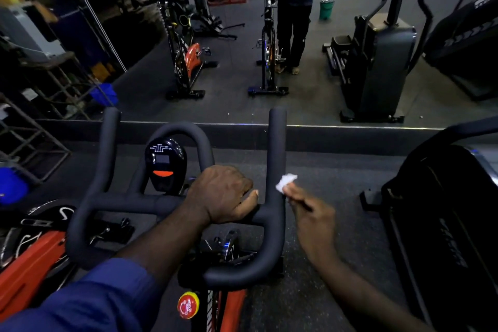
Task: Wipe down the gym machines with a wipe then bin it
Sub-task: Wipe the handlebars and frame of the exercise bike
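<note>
So from my end, the wipe [286, 182] is a small white crumpled wad, pinched at the fingertips of my right hand [312, 213] and pressed against the outer side of the handlebar's [275, 148] right horn, about halfway up it. My left hand [223, 194] is wrapped round the crossbar just inside that horn, fingers curled over the top and thumb lying along the bar, next to the console [165, 163].

Handling-wise I reckon the wipe weighs basically nothing. It's soft and floppy, probably damp, so it'll bunch up or slip out if I only nip a corner. Better to take more of it under the finger pads and spread it flat. The bar looks like matte foam or rubber, stiff and grippy, so I'd expect drag rather than sliding.

The wad has no real long axis; it just pokes out of my fingertips up and left toward the horn. The horn itself runs away from me toward the mirror [350, 94], tip pointing forward, so strokes should go along that line. A green tub [326, 8] shows in the reflection, maybe the bin, can't be sure
</note>
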### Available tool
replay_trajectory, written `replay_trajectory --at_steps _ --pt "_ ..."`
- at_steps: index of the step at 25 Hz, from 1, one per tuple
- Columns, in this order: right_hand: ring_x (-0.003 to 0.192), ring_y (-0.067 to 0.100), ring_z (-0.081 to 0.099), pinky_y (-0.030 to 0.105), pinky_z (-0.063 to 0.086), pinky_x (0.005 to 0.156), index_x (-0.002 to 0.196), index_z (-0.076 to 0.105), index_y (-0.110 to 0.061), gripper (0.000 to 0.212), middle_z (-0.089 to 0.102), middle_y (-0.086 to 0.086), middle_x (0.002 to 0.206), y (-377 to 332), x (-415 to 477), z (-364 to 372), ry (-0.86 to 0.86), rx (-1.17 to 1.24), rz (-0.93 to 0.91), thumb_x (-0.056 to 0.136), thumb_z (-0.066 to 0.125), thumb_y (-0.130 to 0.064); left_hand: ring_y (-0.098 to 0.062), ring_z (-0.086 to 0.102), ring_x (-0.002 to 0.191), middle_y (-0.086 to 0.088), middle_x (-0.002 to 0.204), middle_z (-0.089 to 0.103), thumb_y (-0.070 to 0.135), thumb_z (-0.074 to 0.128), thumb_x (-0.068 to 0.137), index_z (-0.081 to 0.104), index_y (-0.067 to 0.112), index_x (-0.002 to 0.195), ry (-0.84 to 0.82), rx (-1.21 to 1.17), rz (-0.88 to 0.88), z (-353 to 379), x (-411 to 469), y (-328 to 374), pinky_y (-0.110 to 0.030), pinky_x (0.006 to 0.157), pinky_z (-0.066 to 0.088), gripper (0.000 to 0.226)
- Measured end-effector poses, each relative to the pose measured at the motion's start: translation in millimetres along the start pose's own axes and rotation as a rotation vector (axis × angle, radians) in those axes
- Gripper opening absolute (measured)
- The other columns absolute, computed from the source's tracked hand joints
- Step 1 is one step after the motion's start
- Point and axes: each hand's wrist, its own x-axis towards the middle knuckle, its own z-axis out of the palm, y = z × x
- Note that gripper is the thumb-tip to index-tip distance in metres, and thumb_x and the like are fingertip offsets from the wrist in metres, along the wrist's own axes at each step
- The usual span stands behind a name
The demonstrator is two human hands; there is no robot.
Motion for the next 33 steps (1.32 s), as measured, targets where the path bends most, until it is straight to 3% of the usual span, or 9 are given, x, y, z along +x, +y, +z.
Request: replay_trajectory --at_steps 3,8,13,15,20,25,28,30,33 --pt "0.081 0.000 0.071 0.029 0.057 0.082 0.098 0.077 -0.022 0.036 0.076 -0.020 0.080 -6 24 -1 0.134 0.173 0.188 0.088 0.071 0.012 -0.028 0.062 0.063 -0.002 0.062 0.062 0.047 0.049 0.092 0.057 0.017 0.061 -0.013 -0.010 -0.003 0 0 1 -0.033 0.055 0.040 0.043" --pt "0.114 0.006 0.068 0.029 0.053 0.103 0.131 0.070 -0.013 0.037 0.073 -0.003 0.127 -35 138 34 0.106 0.672 0.312 0.100 0.059 0.004 -0.029 0.063 0.066 -0.002 0.065 0.064 0.049 0.046 0.093 0.057 0.018 0.065 -0.042 0.007 0.003 -1 1 0 -0.034 0.056 0.041 0.043" --pt "0.126 0.020 0.065 0.034 0.051 0.108 0.131 0.066 -0.009 0.035 0.070 0.008 0.133 -2 42 22 -0.006 0.771 0.499 0.103 0.052 0.004 -0.025 0.062 0.063 0.001 0.063 0.062 0.047 0.048 0.093 0.056 0.020 0.063 -0.027 -0.043 -0.004 0 0 -1 -0.032 0.056 0.042 0.041" --pt "0.123 0.030 0.067 0.042 0.052 0.107 0.132 0.065 -0.006 0.036 0.070 0.017 0.130 15 32 18 -0.092 0.767 0.567 0.101 0.049 0.005 -0.024 0.062 0.063 0.001 0.063 0.063 0.047 0.048 0.093 0.057 0.020 0.064 -0.024 -0.045 -0.002 0 -1 -1 -0.032 0.057 0.041 0.041" --pt "0.093 0.019 0.072 0.030 0.059 0.082 0.120 0.070 -0.019 0.038 0.075 0.009 0.114 -23 148 36 0.048 0.981 0.581 0.104 0.045 0.003 -0.024 0.062 0.066 0.001 0.066 0.063 0.049 0.044 0.095 0.057 0.020 0.067 -0.053 -0.041 -0.020 0 -1 -1 -0.034 0.059 0.042 0.043" --pt "0.110 0.026 0.072 0.032 0.058 0.091 0.126 0.068 -0.003 0.033 0.074 0.017 0.120 -29 110 35 -0.102 0.827 0.548 0.094 0.060 -0.002 -0.024 0.063 0.065 0.001 0.065 0.064 0.047 0.047 0.094 0.057 0.020 0.065 -0.026 -0.028 -0.006 0 -1 -1 -0.032 0.057 0.041 0.041" --pt "0.101 0.025 0.073 0.033 0.058 0.088 0.126 0.067 -0.001 0.032 0.072 0.022 0.123 2 21 26 -0.140 0.821 0.735 0.099 0.050 -0.005 -0.025 0.061 0.063 0.001 0.064 0.063 0.046 0.048 0.093 0.057 0.020 0.064 -0.026 -0.034 0.000 1 -1 -2 -0.033 0.057 0.041 0.040" --pt "0.091 0.027 0.073 0.036 0.060 0.080 0.115 0.071 -0.002 0.031 0.071 0.029 0.119 12 -24 20 -0.124 0.747 0.788 0.097 0.047 0.005 -0.025 0.062 0.064 0.000 0.064 0.063 0.046 0.048 0.094 0.057 0.021 0.064 -0.032 -0.035 -0.002 1 -1 -1 -0.033 0.057 0.041 0.040" --pt "0.094 0.023 0.071 0.034 0.058 0.081 0.113 0.070 -0.003 0.029 0.072 0.026 0.118 16 3 13 0.055 0.660 0.641 0.098 0.049 0.010 -0.027 0.063 0.067 -0.001 0.066 0.065 0.046 0.047 0.093 0.056 0.020 0.064 -0.045 -0.037 -0.013 0 -1 0 -0.035 0.059 0.044 0.039"
